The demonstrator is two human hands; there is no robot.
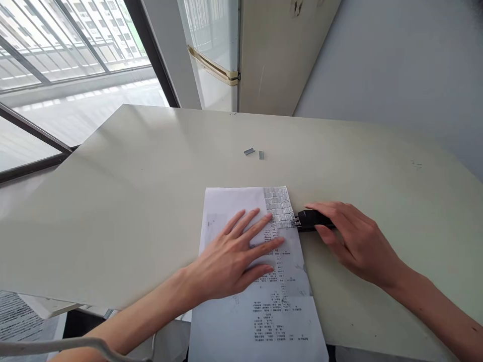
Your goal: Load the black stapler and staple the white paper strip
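Observation:
A printed paper sheet or stack (234, 322) lies at the table's front edge, its near end reaching past that edge. Rows of metal staples (278, 203) cover its upper right corner. My left hand (236, 256) rests flat on the paper with fingers spread. Beside the paper's right edge, my right hand (352, 241) is wrapped round a black stapler (311, 219). The stapler's nose meets the paper's edge just below the stapled rows. Part of the stapler is hidden under my right hand.
Two short strips of staples (249, 151) lie on the pale table (151, 201) beyond the paper. Loose staples (416, 165) are scattered at the far right. A refrigerator (215, 30) and a wall stand behind, a window at left. A grey cable (75, 344) crosses the lower left.

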